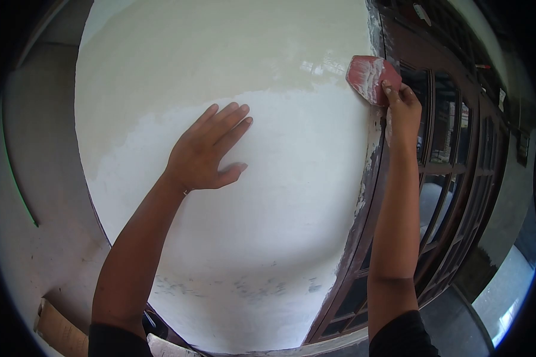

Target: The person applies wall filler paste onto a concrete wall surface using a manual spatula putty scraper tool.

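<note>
My left hand (211,146) lies flat against the white wall panel (280,196), fingers stretched out and thumb apart. Higher up on the right, my right hand (404,107) pinches a red putty scraper (369,77) smeared with white paste. The scraper's blade is at the wall's right edge, beside the dark door frame. Above my left hand the wall has a greyish-beige coat (220,53); lower down it is whiter. Dark smudges (250,287) mark the lower part.
A dark brown wooden door with glass panes (443,131) stands to the right, its frame spotted with white. A grey wall (47,149) with a thin green line is on the left. A cardboard piece (59,330) sits at the lower left.
</note>
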A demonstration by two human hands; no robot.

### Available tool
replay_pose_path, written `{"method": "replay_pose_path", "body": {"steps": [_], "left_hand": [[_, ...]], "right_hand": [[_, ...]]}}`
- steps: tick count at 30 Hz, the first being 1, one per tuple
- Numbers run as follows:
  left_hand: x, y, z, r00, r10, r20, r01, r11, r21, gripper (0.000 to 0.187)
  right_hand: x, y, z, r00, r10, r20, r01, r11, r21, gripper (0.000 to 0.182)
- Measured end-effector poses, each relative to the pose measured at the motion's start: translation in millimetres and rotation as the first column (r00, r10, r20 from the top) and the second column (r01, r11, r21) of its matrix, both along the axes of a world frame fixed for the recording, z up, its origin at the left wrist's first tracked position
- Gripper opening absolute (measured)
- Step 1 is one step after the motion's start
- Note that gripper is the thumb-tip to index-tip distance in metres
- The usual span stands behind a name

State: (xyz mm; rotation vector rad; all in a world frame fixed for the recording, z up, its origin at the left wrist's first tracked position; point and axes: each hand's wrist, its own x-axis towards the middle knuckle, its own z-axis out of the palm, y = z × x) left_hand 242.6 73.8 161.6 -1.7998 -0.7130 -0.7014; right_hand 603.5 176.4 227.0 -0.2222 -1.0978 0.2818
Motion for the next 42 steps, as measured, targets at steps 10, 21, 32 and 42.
{"method": "replay_pose_path", "body": {"steps": [10, 21, 32, 42], "left_hand": [[0, -1, 0, 1.0, -0.009, 0.01, 0.009, 1.0, -0.009, 0.073], [-1, 0, 0, 1.0, -0.01, 0.011, 0.01, 1.0, -0.005, 0.072], [-2, 1, -2, 1.0, -0.01, 0.014, 0.01, 1.0, -0.004, 0.072], [-2, 0, -1, 1.0, -0.004, 0.01, 0.004, 1.0, -0.001, 0.072]], "right_hand": [[-18, -15, 19, 0.998, -0.067, 0.01, 0.068, 0.997, -0.037, 0.021], [-21, -7, 28, 0.994, 0.022, -0.104, -0.026, 0.999, -0.03, 0.018], [-30, -10, 18, 0.993, 0.077, -0.094, -0.072, 0.996, 0.057, 0.019], [-23, -8, 10, 0.978, 0.135, -0.161, -0.126, 0.99, 0.067, 0.022]]}}
